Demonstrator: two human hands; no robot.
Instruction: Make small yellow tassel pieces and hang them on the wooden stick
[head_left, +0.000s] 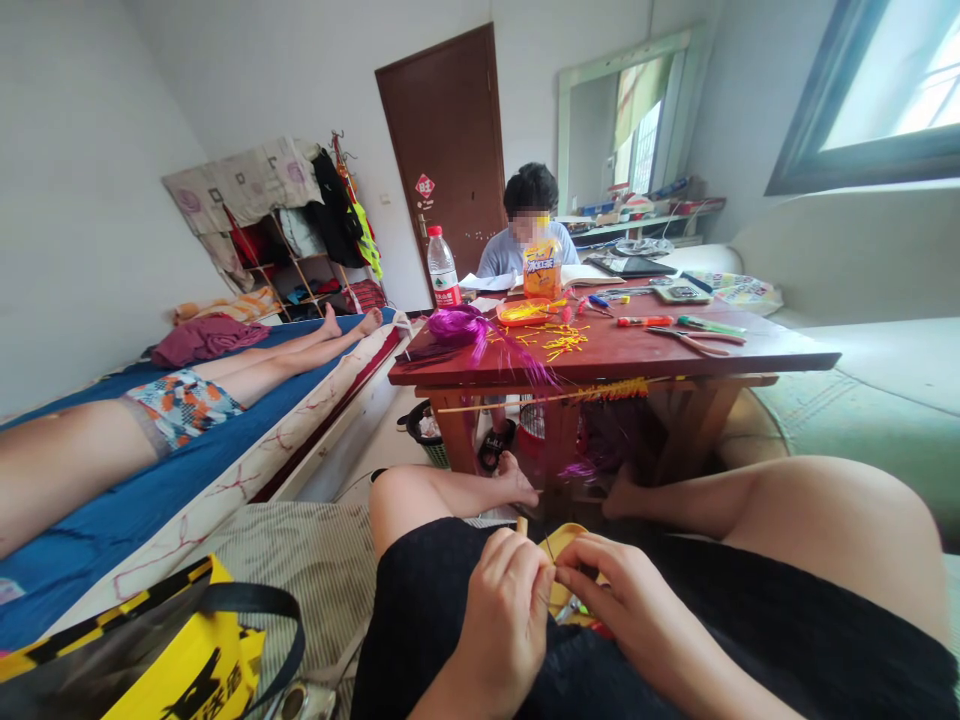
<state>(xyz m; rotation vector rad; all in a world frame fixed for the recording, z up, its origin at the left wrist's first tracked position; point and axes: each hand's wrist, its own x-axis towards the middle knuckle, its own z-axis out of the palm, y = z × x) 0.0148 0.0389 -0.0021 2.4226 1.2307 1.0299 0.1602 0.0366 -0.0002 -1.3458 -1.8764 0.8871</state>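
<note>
Over my lap, my left hand (504, 592) is closed, with the tan tip of a small stick-like piece (522, 525) poking out above its fingers. My right hand (616, 585) meets it in a pinch, thumb against forefinger. A thin dark strand (550, 547) rises where the fingertips come together; I cannot tell which hand grips it. Just beneath and behind the hands is a yellow dish (574, 530) with small items in it, mostly covered by my fingers.
Ahead stands a red table (480, 372) bearing purple strands (457, 326), yellow pieces (566, 340), pliers (694, 341) and an orange drink bottle (541, 270). A person (495, 250) sits behind it. Another person lies on the bed (315, 365). A yellow-black bag (195, 670) is at lower left.
</note>
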